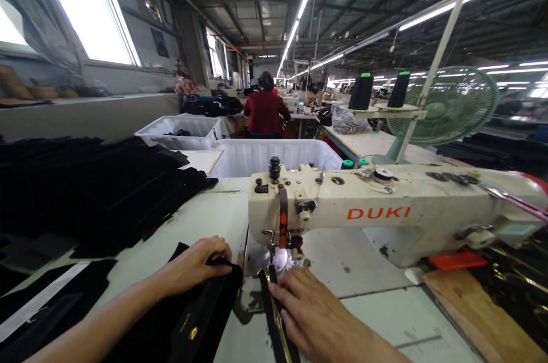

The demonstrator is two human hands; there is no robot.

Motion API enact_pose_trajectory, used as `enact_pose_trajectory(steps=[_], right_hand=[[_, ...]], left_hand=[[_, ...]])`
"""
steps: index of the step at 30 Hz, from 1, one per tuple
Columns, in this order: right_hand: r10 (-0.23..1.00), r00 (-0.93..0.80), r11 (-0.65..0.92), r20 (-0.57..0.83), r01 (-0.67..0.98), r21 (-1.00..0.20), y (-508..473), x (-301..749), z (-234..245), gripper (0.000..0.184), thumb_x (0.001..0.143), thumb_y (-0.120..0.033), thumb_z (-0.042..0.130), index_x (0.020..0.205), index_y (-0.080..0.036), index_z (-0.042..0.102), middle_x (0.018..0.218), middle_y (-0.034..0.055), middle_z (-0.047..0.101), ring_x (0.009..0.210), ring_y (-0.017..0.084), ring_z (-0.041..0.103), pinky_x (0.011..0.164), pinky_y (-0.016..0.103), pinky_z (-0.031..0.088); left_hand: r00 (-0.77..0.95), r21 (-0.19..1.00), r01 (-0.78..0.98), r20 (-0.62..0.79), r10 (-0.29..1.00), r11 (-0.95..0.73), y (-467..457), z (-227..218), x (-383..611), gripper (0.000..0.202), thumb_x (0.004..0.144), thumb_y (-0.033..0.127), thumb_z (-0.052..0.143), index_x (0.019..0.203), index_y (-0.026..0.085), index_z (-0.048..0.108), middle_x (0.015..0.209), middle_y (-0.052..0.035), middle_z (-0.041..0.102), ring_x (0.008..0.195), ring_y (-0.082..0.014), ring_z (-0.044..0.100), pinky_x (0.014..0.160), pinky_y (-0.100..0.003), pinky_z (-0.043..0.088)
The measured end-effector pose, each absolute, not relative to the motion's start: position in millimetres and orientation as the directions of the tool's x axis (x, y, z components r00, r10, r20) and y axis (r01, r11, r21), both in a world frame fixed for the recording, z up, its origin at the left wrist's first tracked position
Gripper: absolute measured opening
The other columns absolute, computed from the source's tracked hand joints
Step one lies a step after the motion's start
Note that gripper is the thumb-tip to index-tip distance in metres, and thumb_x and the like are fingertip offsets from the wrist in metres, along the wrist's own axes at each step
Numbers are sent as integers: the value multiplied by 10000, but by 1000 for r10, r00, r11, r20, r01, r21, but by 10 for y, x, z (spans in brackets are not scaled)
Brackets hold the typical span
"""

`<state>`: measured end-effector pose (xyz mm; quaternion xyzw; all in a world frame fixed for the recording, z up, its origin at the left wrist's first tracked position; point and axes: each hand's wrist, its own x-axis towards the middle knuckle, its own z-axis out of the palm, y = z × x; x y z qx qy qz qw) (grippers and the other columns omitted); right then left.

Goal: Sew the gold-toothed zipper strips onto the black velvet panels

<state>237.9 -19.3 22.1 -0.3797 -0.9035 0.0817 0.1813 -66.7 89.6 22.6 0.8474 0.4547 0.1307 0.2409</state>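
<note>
My left hand has its fingers closed round the upper edge of a black fabric piece, which carries a small gold fitting near its lower part. In my right hand is a black zipper with gold teeth, pinched between thumb and fingers. The zipper's upper end lies just in front of the presser foot of a white sewing machine. A lamp lights the needle area. The fabric piece and the zipper lie side by side, apart from each other. My right fingertips are partly hidden behind the hand.
A big stack of black fabric pieces covers the table's left side. White plastic bins stand behind the machine. Thread cones and a green fan are at the right. More gold-toothed zippers lie far right. A person in red sits ahead.
</note>
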Motion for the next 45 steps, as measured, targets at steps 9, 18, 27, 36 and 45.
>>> enact_pose_trajectory(steps=[9, 18, 27, 36, 45], right_hand=[[623, -696, 773, 357, 616, -148, -191, 2360, 6, 296, 956, -228, 498, 1198, -101, 613, 1382, 157, 583, 1375, 247, 441, 1211, 399, 247], [656, -651, 748, 382, 629, -212, -192, 2321, 5, 341, 945, -252, 529, 1247, -124, 620, 1304, 132, 622, 1293, 252, 515, 1194, 386, 283], [625, -689, 757, 366, 650, -68, -201, 2357, -133, 439, 948, -229, 530, 1352, -64, 578, 1358, 158, 609, 1292, 262, 543, 1144, 369, 385], [596, -734, 780, 326, 625, -21, -156, 2413, -71, 436, 923, -209, 558, 1335, -72, 600, 1384, 145, 587, 1306, 261, 535, 1141, 363, 373], [589, -728, 783, 350, 621, -25, -142, 2399, -111, 430, 902, -202, 569, 1307, -68, 617, 1347, 149, 617, 1285, 253, 556, 1158, 356, 345]], left_hand=[[495, 637, 643, 77, 865, -425, 553, 86, -89, 246, 894, 422, 582, 873, 200, 685, 834, -15, 678, 786, -224, 641, 707, -291, 479], [365, 359, 773, 422, 830, -523, 370, -91, 45, 318, 922, 291, 595, 1219, 178, 616, 1229, -160, 583, 1144, -388, 516, 982, -597, 373], [647, 12, 662, 495, 580, -749, -70, -95, 29, 431, 965, 366, 549, 1375, 233, 554, 1298, -92, 643, 1176, -304, 603, 984, -389, 541], [708, -128, 647, 468, 529, -752, -53, -55, 29, 760, 943, 368, 587, 1584, 154, 238, 1448, -108, 543, 1297, -310, 540, 1100, -470, 428], [708, -94, 626, 483, 515, -774, -58, -26, 44, 816, 946, 416, 604, 1599, 172, 181, 1453, -96, 533, 1297, -310, 542, 1086, -451, 452]])
